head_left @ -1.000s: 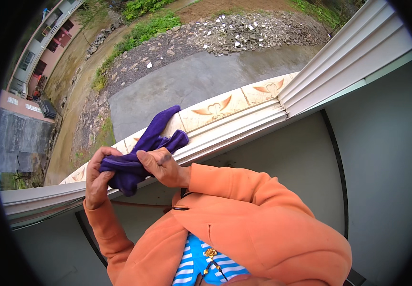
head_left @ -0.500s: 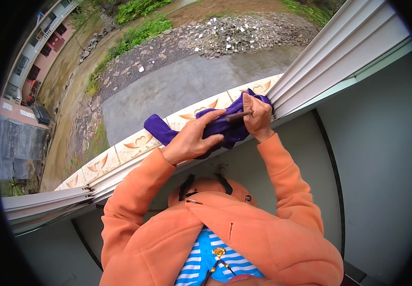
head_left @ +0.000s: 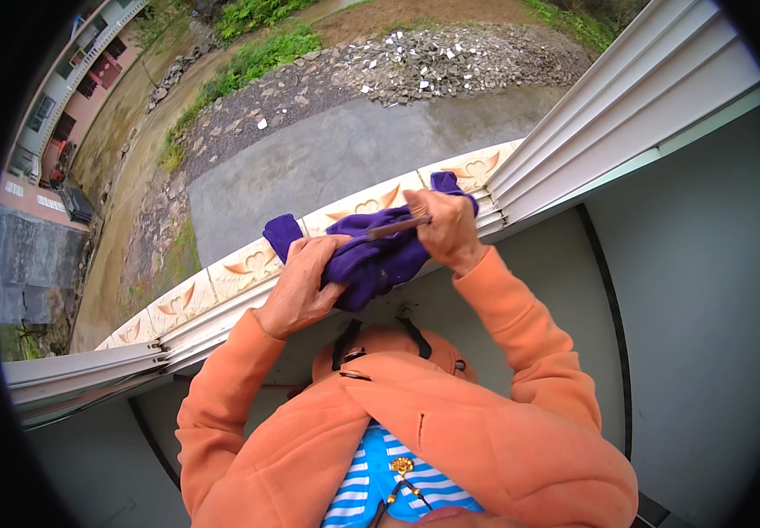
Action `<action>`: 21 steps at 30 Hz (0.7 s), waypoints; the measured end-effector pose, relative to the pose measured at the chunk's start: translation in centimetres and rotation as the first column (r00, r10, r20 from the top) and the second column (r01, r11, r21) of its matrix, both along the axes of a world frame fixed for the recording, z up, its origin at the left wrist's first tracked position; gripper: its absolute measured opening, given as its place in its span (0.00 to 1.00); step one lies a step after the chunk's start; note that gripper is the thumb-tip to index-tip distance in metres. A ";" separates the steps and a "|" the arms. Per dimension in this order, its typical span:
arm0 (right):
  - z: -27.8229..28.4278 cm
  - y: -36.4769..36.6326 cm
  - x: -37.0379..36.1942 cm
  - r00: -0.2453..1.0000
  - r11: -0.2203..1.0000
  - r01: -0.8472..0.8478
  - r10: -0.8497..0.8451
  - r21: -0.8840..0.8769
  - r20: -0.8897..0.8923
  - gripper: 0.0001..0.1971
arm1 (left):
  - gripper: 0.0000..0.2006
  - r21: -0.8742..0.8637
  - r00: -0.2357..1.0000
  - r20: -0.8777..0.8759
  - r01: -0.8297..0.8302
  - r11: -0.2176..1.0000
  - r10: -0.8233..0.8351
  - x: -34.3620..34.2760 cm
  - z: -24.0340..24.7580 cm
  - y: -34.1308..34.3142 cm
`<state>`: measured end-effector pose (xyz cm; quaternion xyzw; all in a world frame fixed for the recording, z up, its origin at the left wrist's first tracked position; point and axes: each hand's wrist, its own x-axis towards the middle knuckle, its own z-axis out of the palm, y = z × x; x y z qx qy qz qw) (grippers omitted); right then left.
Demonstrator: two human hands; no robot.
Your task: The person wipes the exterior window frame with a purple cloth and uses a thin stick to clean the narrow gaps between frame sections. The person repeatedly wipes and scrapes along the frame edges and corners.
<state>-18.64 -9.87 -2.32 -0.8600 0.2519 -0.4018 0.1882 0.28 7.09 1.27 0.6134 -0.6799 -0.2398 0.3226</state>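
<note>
A bunched dark purple cloth [head_left: 369,271] lies over the window track and patterned sill, its loose ends reaching outward. My left hand [head_left: 301,283] is closed on the cloth's left part, with the fingers over the top and the thumb beneath. In my right hand [head_left: 452,231] is a thin brown stick [head_left: 389,230], gripped in a fist. The stick points left across the top of the cloth; its handle end is hidden by my fingers. Purple fabric also shows beyond my right hand, and I cannot tell whether that hand grips it too.
White sliding-window frames stand at the right [head_left: 609,114] and lower left [head_left: 81,374]. The tiled sill [head_left: 261,260] has raised leaf-like patterns. Outside and below lie a grey concrete slab [head_left: 310,167] and a rubble heap [head_left: 437,66]. A building [head_left: 68,97] stands far left.
Both hands have moved closer to me, the left also leftward and the right slightly left. The cloth's middle has been drawn over the inner track edge. The stick has shifted left with my right hand.
</note>
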 end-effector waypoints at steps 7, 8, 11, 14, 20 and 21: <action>0.8 -1.2 -1.9 0.994 0.990 0.021 -0.035 0.137 0.099 0.18 | 0.26 -0.056 0.992 -0.101 0.076 0.996 -0.081 -3.5 -0.7 -5.5; 0.9 0.5 -1.3 0.987 0.978 -0.023 -0.011 0.208 0.160 0.17 | 0.26 -0.044 0.984 -0.149 0.092 0.995 -0.098 -3.6 -0.7 -5.4; 1.3 2.5 -0.7 0.933 0.943 -0.285 0.231 0.172 0.276 0.15 | 0.26 0.025 0.972 -0.210 0.115 0.993 -0.108 -3.1 -0.6 -5.4; 1.5 0.5 -1.0 0.988 0.993 -0.098 0.106 -0.067 0.116 0.16 | 0.27 0.132 0.947 -0.307 0.140 0.981 -0.094 -2.9 -0.7 -5.8; 1.0 -2.2 0.6 0.985 0.997 0.060 -0.067 0.047 0.158 0.20 | 0.29 -0.113 0.982 -0.132 0.120 0.986 -0.134 -4.3 -2.2 -8.0; 0.7 -1.2 1.1 0.979 0.992 0.056 -0.076 0.109 0.192 0.19 | 0.28 -0.152 0.981 -0.146 0.104 0.983 -0.127 -4.2 -2.3 -8.1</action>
